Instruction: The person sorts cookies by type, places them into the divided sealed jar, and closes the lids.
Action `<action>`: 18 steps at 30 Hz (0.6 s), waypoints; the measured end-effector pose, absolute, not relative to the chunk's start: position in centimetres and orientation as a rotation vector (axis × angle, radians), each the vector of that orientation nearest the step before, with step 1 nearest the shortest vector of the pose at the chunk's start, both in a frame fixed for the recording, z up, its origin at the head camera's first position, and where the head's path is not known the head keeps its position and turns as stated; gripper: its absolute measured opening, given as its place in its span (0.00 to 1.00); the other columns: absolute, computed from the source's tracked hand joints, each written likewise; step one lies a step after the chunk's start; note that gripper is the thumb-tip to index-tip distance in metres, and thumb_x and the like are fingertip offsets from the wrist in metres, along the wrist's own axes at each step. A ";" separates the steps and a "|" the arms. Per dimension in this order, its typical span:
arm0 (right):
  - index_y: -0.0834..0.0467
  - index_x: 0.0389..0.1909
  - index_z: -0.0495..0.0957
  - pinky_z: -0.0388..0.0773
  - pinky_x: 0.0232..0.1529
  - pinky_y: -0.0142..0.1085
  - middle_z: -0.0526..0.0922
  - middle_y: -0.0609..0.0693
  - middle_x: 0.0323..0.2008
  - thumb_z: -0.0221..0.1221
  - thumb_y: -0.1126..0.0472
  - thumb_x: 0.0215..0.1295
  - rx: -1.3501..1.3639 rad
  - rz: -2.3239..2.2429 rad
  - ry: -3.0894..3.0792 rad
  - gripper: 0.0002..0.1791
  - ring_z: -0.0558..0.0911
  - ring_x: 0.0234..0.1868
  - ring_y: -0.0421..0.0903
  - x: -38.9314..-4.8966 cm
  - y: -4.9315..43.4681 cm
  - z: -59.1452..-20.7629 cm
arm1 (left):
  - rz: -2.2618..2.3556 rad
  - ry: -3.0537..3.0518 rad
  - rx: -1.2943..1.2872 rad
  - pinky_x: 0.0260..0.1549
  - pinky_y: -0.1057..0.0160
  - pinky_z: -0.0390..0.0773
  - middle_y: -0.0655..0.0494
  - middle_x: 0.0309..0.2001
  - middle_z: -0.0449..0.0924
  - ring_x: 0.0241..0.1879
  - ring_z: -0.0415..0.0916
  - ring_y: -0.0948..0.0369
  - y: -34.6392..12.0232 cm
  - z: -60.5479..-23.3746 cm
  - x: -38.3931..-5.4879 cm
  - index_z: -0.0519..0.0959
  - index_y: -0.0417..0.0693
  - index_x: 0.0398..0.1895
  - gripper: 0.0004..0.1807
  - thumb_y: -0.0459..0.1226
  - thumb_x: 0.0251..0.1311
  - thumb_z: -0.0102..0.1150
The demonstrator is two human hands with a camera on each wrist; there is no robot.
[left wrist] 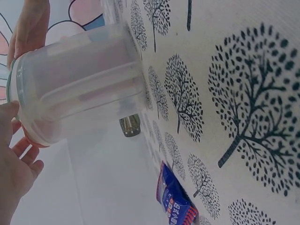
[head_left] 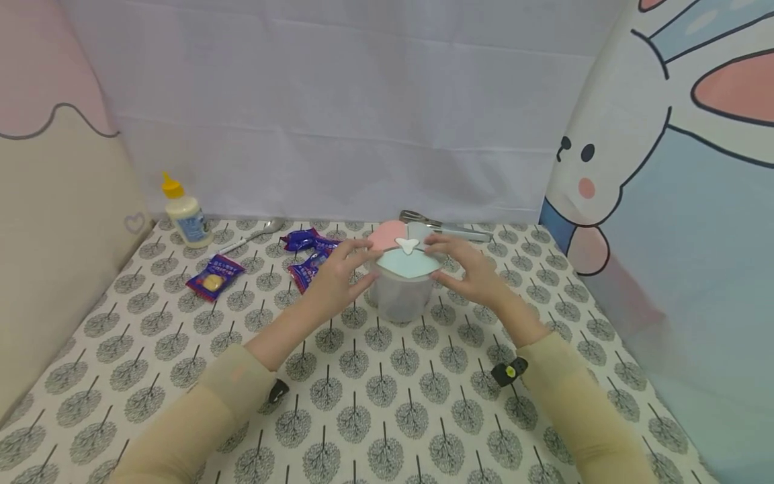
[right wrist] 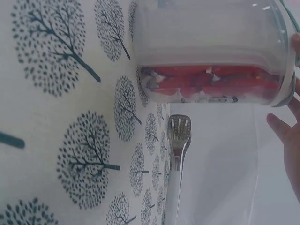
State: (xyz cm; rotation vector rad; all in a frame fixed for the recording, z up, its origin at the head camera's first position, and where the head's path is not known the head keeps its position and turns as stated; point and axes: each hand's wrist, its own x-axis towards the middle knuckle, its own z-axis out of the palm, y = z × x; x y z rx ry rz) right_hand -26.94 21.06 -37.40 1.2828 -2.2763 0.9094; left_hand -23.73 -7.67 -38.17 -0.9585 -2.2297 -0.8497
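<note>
A clear round container [head_left: 402, 299] stands upright on the patterned tablecloth, capped by a lid [head_left: 417, 263] with pink, grey and pale green segments and a white centre knob. From the left side, my left hand [head_left: 337, 277] grips the lid's edge with fingers and thumb spread. My right hand [head_left: 476, 274] holds the opposite edge in much the same way. Through the container's wall, the right wrist view shows red wrapped contents [right wrist: 211, 83] in one section. Upright dividers [left wrist: 79, 89] show through the cloudy wall in the left wrist view.
Metal tongs [head_left: 465, 234] lie behind the container. To the left are blue snack packets [head_left: 305, 265], another blue packet [head_left: 216, 276], a metal spoon [head_left: 252, 235] and a white bottle with a yellow nozzle [head_left: 189, 218]. Fabric walls enclose the table's back and sides.
</note>
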 end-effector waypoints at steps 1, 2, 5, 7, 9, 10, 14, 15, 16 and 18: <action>0.58 0.55 0.74 0.61 0.68 0.49 0.73 0.57 0.60 0.66 0.63 0.53 1.283 0.914 -2.263 0.26 0.67 0.65 0.55 -26.9 20.9 -37.5 | -0.886 -2.237 -0.946 0.57 0.57 0.75 0.43 0.55 0.73 0.55 0.72 0.50 -7.6 -38.1 -23.8 0.78 0.41 0.51 0.20 0.35 0.54 0.66; 0.58 0.55 0.74 0.61 0.69 0.48 0.74 0.58 0.59 0.67 0.64 0.53 1.285 0.924 -2.249 0.26 0.68 0.65 0.55 -26.8 20.8 -37.5 | -0.915 -2.243 -0.933 0.57 0.58 0.75 0.44 0.55 0.73 0.55 0.72 0.51 -7.5 -38.1 -23.9 0.78 0.40 0.50 0.20 0.36 0.54 0.65; 0.59 0.53 0.76 0.62 0.68 0.47 0.76 0.57 0.57 0.67 0.64 0.52 1.270 0.935 -2.215 0.24 0.69 0.64 0.55 -26.7 20.6 -37.6 | -0.989 -2.254 -0.898 0.58 0.61 0.73 0.47 0.53 0.75 0.55 0.72 0.53 -7.3 -38.0 -24.1 0.78 0.39 0.49 0.19 0.38 0.55 0.65; 0.59 0.52 0.76 0.63 0.68 0.47 0.76 0.57 0.57 0.66 0.62 0.53 1.254 0.934 -2.207 0.23 0.70 0.63 0.55 -26.6 20.5 -37.7 | -1.015 -2.265 -0.872 0.59 0.62 0.72 0.49 0.53 0.75 0.55 0.72 0.55 -7.2 -38.0 -24.2 0.78 0.40 0.48 0.19 0.39 0.54 0.65; 0.59 0.52 0.76 0.63 0.68 0.47 0.76 0.57 0.56 0.65 0.59 0.56 1.249 0.938 -2.208 0.22 0.70 0.63 0.56 -26.6 20.4 -37.7 | -1.028 -2.274 -0.848 0.58 0.63 0.73 0.49 0.52 0.75 0.55 0.73 0.55 -7.2 -37.9 -24.2 0.78 0.40 0.48 0.20 0.39 0.53 0.66; 0.58 0.52 0.77 0.63 0.68 0.48 0.77 0.57 0.56 0.64 0.57 0.57 1.247 0.938 -2.209 0.22 0.70 0.63 0.56 -26.6 20.4 -37.7 | -1.034 -2.280 -0.837 0.58 0.63 0.73 0.50 0.52 0.75 0.54 0.73 0.55 -7.2 -37.9 -24.1 0.78 0.40 0.49 0.20 0.39 0.53 0.66; 0.58 0.52 0.77 0.63 0.68 0.48 0.77 0.56 0.56 0.61 0.50 0.62 1.234 0.942 -2.214 0.22 0.70 0.63 0.55 -26.6 20.3 -37.8 | -1.037 -2.302 -0.802 0.58 0.62 0.73 0.50 0.52 0.75 0.54 0.73 0.55 -7.2 -37.8 -24.0 0.78 0.41 0.51 0.22 0.40 0.52 0.66; 0.58 0.51 0.77 0.63 0.68 0.47 0.77 0.56 0.56 0.60 0.48 0.62 1.230 0.939 -2.213 0.22 0.70 0.63 0.55 -26.6 20.3 -37.8 | -1.037 -2.310 -0.795 0.58 0.62 0.73 0.49 0.53 0.75 0.54 0.73 0.54 -7.2 -37.7 -24.0 0.77 0.40 0.51 0.23 0.40 0.52 0.66; 0.58 0.51 0.78 0.63 0.68 0.47 0.77 0.56 0.56 0.59 0.48 0.62 1.226 0.938 -2.213 0.22 0.71 0.63 0.55 -26.6 20.3 -37.8 | -1.040 -2.318 -0.789 0.58 0.62 0.73 0.49 0.53 0.75 0.55 0.73 0.54 -7.1 -37.7 -23.9 0.77 0.40 0.51 0.23 0.40 0.52 0.66; 0.58 0.51 0.78 0.63 0.68 0.47 0.78 0.56 0.56 0.60 0.48 0.62 1.222 0.937 -2.208 0.21 0.71 0.63 0.55 -26.5 20.2 -37.8 | -1.041 -2.341 -0.773 0.59 0.61 0.72 0.49 0.54 0.74 0.55 0.73 0.54 -7.1 -37.7 -24.0 0.77 0.41 0.52 0.24 0.41 0.51 0.66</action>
